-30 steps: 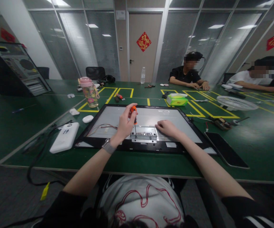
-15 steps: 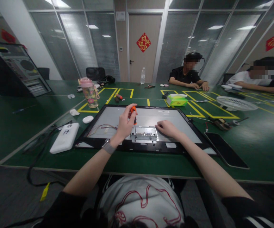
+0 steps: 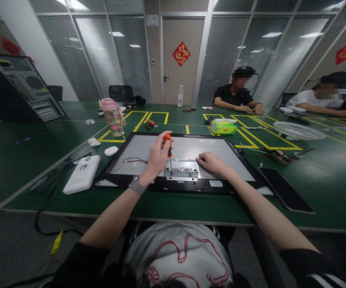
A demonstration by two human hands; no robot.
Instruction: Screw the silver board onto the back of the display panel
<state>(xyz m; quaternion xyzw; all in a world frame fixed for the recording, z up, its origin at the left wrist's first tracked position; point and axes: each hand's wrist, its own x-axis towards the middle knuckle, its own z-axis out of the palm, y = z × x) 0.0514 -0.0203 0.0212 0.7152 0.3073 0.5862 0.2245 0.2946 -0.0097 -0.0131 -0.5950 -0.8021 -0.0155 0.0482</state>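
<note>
A flat display panel (image 3: 221,156) with a black frame lies on the green table in front of me. Near its front edge sits a metal bracket (image 3: 182,178) with small fittings. My left hand (image 3: 158,156) grips an orange and black screwdriver (image 3: 169,147), held upright with its tip down at the bracket's left side. At the bracket's right end rests my right hand (image 3: 211,162), its fingers curled and touching the metal; whether they pinch anything small is hidden. Thin wires (image 3: 131,160) run over the panel's left part.
Left of the panel are a white power bank (image 3: 82,175), a white case (image 3: 111,151) and a pink-lidded bottle (image 3: 112,118). To the right lie a phone (image 3: 285,189), a motor-like part (image 3: 281,156) and a fan grille (image 3: 299,131). Two people sit across the table.
The screwdriver handle and the left fingers around it have shifted very slightly. My right hand stays in the same place on the bracket.
</note>
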